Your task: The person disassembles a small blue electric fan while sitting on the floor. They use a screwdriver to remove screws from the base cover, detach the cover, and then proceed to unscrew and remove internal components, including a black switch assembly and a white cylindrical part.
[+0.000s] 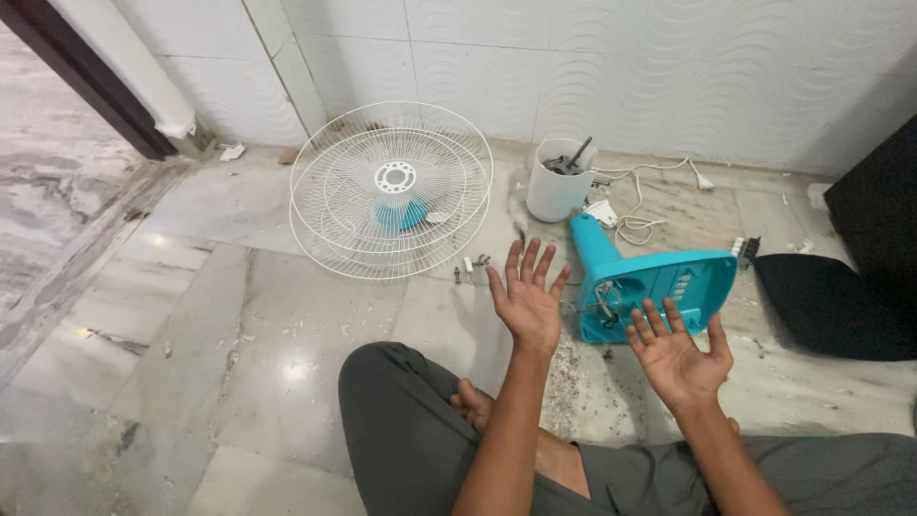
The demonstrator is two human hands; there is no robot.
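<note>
Our left hand [527,304] and right hand [676,355] are raised, palms up, fingers spread, grasping nothing. The teal fan base [659,287] lies just beyond them, nearer the right hand, its neck pointing away to the left.

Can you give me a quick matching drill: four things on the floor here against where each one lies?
Things:
1. white fan grille
2. turquoise fan base
3. white container
4. dark cushion

Places:
A. far right, beside the base
B. by the wall, holding tools
C. on its side, just beyond both open hands
D. left of the container, over a turquoise part

Pairs: 1-D, 2-C, 3-B, 4-A
</note>
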